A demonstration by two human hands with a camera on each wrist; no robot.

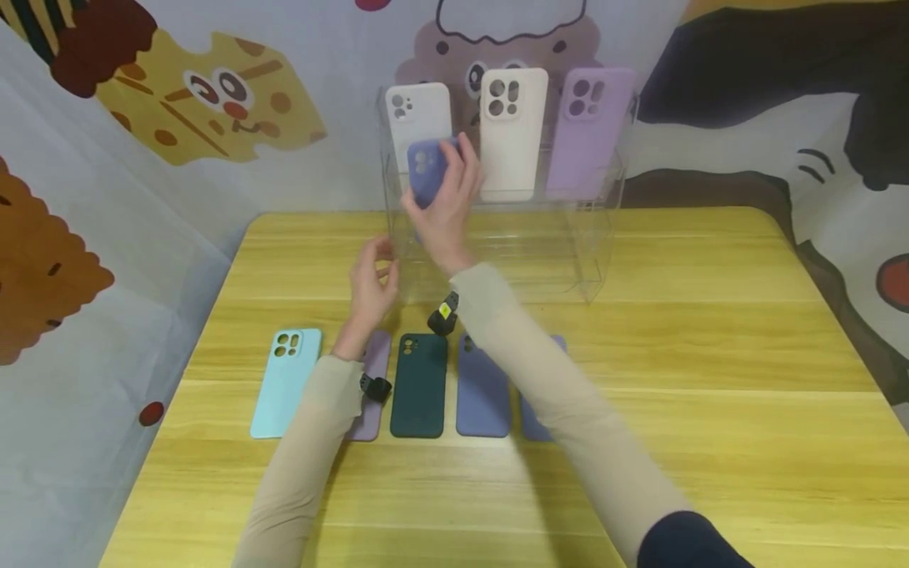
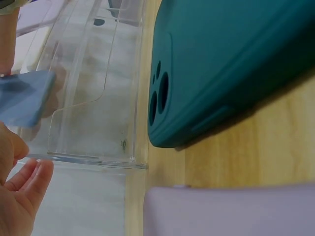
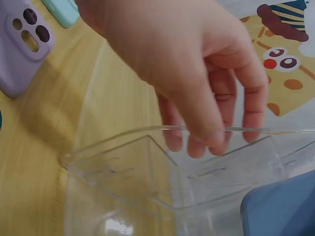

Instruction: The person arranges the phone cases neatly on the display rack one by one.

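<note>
At the left of the clear stand (image 1: 507,237), gripping the blue case (image 1: 424,180) by its edges in the right hand (image 1: 452,203), probably to keep it upright, and pinching the side wall (image 3: 118,139) with the left hand (image 1: 372,280), seemingly for steadiness.

Phone cases (image 1: 419,394) on table (image 1: 710,379), stand (image 1: 595,244) behind, curtain (image 1: 348,71) beyond

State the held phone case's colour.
The case is muted blue, clearest in the head view.

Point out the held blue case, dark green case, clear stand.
Held blue case (image 1: 428,181): head view, back below camera holes.
Dark green case (image 1: 419,390): head view, middle back.
Clear stand (image 1: 525,246): head view, lower section.
</note>
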